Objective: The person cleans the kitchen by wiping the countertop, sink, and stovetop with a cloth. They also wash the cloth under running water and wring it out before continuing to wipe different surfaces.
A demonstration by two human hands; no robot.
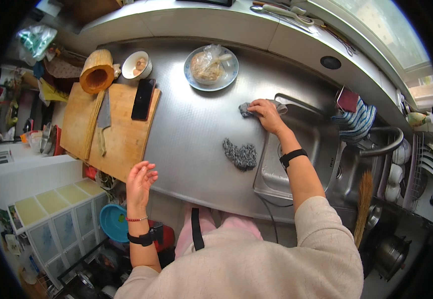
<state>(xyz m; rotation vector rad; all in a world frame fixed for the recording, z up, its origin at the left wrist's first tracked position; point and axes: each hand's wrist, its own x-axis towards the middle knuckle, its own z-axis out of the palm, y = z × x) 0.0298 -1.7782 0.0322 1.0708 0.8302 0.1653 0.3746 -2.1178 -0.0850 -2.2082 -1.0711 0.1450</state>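
My right hand (pixel 265 113) presses a grey cloth (pixel 245 110) against the stainless steel counter (pixel 190 138), beside the left rim of the sink (pixel 295 164). Part of the cloth sticks out on both sides of the fingers. Nearer to me lies a crumpled black-and-white knitted cloth (pixel 241 154), touched by neither hand. My left hand (pixel 140 179) is raised near the front right corner of a wooden cutting board (pixel 123 142). Its fingers are loosely bent and hold nothing.
A cleaver (pixel 104 116), a bundle of dry sticks (pixel 93 129) and a phone (pixel 143 99) lie on the board. Behind it stand a cut pumpkin (pixel 97 73) and a white bowl (pixel 129 71). A plate (pixel 228 84) holds a bagged food item (pixel 206 69). The faucet (pixel 384 147) is at right.
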